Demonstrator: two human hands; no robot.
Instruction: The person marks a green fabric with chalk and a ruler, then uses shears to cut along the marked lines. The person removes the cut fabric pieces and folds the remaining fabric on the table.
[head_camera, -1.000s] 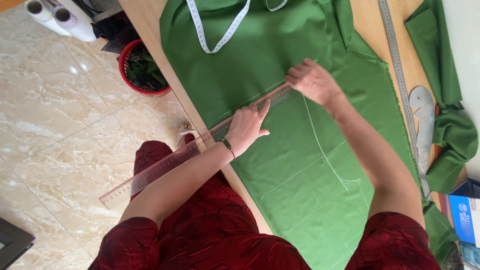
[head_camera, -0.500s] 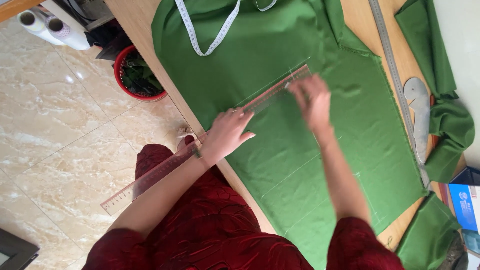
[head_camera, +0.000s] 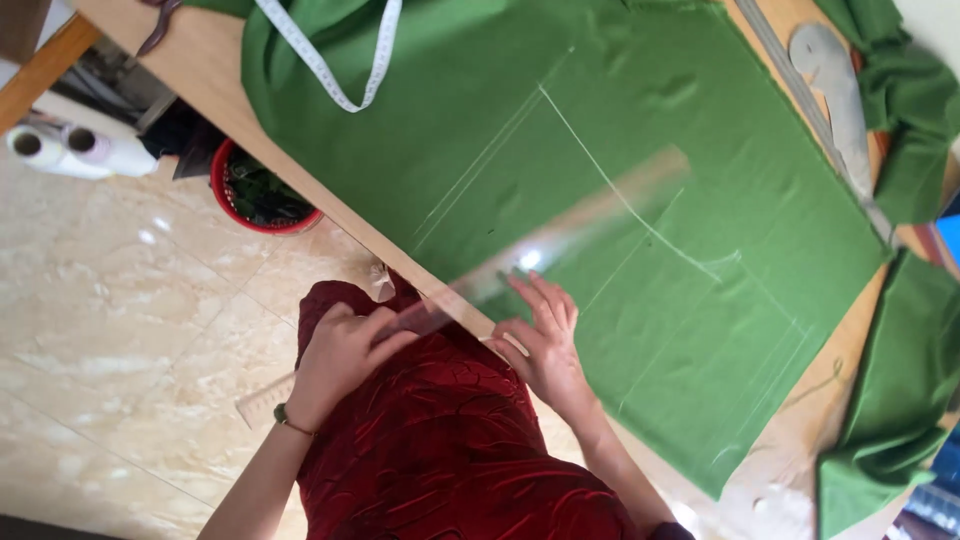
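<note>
A long wooden worktable (head_camera: 215, 70) crosses the view, and a large sheet of green fabric (head_camera: 560, 150) lies flat on it, covering most of the top and marked with thin pale chalk lines (head_camera: 620, 195). More folded green cloth (head_camera: 905, 385) hangs at the right end of the table. On the fabric lies a long transparent plastic ruler (head_camera: 560, 235), blurred in the view; it goes diagonally from the middle of the cloth down over the near table edge and out above the floor. The left hand (head_camera: 340, 355) is closed around the lower part of this ruler, beyond the table edge, above the person's dark red dress (head_camera: 440, 450). The right hand (head_camera: 540, 340) has its fingers stretched out and rests on the near edge of the green fabric, just beside the ruler; it grips nothing. A white measuring tape (head_camera: 330, 60) makes a loop on the cloth at the far side. A grey curved pattern ruler (head_camera: 835, 80) lies at the right edge of the table. Under the table a round red bin (head_camera: 250, 195) stands on the pale marble floor (head_camera: 110, 330), and two white rolls (head_camera: 70, 150) lie near it
</note>
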